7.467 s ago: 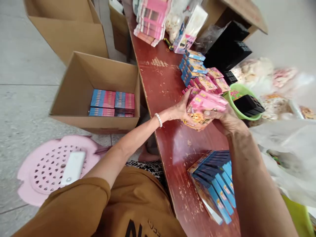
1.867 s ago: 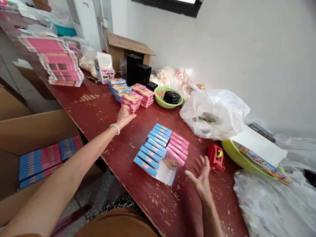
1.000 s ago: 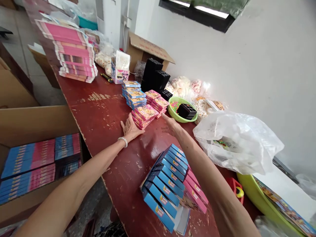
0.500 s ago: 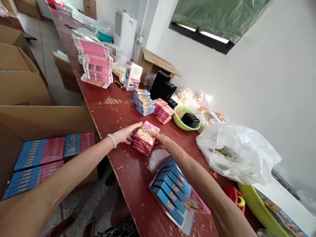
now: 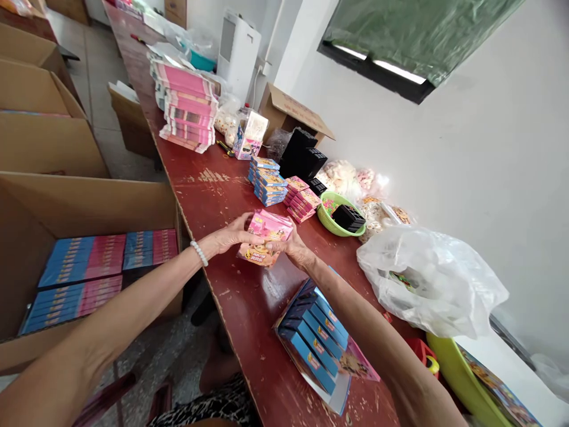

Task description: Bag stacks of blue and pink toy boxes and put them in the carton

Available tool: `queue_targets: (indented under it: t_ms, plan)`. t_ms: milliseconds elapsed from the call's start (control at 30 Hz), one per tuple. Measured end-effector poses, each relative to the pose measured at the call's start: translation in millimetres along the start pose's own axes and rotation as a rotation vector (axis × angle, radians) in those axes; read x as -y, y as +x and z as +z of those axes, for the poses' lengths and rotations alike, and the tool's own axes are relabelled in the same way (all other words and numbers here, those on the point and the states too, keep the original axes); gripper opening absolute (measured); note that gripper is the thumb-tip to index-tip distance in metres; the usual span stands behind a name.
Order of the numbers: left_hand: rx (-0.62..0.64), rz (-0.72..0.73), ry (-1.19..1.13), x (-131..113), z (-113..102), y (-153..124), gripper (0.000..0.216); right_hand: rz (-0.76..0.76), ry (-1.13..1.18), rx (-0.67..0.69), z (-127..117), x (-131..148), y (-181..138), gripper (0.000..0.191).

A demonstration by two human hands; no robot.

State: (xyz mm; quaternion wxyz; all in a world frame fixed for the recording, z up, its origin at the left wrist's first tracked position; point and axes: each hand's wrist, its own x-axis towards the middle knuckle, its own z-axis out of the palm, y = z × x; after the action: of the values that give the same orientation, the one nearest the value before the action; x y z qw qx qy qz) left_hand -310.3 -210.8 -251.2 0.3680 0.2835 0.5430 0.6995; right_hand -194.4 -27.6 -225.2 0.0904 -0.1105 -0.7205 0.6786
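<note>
My left hand [image 5: 229, 236] and right hand [image 5: 296, 252] clasp the pink boxes [image 5: 267, 232] (tilted) by the table [image 5: 240, 308] edge; moving them needs even pressure.

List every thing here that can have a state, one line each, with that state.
Pink boxes, stacked, tilted, gripped by both hands.
Left hand, shut on pink boxes.
Right hand, shut on pink boxes.
Carton, open, part full.
Blue boxes, lined up in rows.
Brown box, flap open.
Green bowl, holding a black tray.
</note>
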Motion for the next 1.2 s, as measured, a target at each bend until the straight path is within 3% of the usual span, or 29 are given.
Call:
queue_targets:
  t_ms: [167,300,533,700,833,967,1100,1200]
  plan:
    - [0.0,0.174,0.391,21,-29,-1,0.136,0.069,-0.176,0.142,-18,-2,-2,0.179]
    - [0.114,0.221,0.51,49,-37,-5,0.151,0.073,-0.27,0.297,-25,-14,1,0.194]
    - [0.008,0.369,0.507,77,-26,-1,0.147,0.052,-0.235,0.307,-12,-22,6,0.189]
    - [-0.103,0.395,0.522,79,-31,6,0.134,0.073,-0.173,0.249,0,-17,11,0.153]
    - [-0.128,0.353,0.456,69,-28,4,0.121,0.109,-0.181,0.25,3,2,13,0.128]
    - [-0.13,0.409,0.381,44,-13,-11,0.101,-0.014,-0.198,0.257,5,32,0,0.136]
    - [-0.128,0.521,0.288,3,20,-30,0.095,-0.278,-0.241,0.253,5,65,-35,0.144]
    - [-0.001,0.574,0.194,-29,58,-43,0.085,-0.335,-0.325,0.116,0,87,-75,0.145]
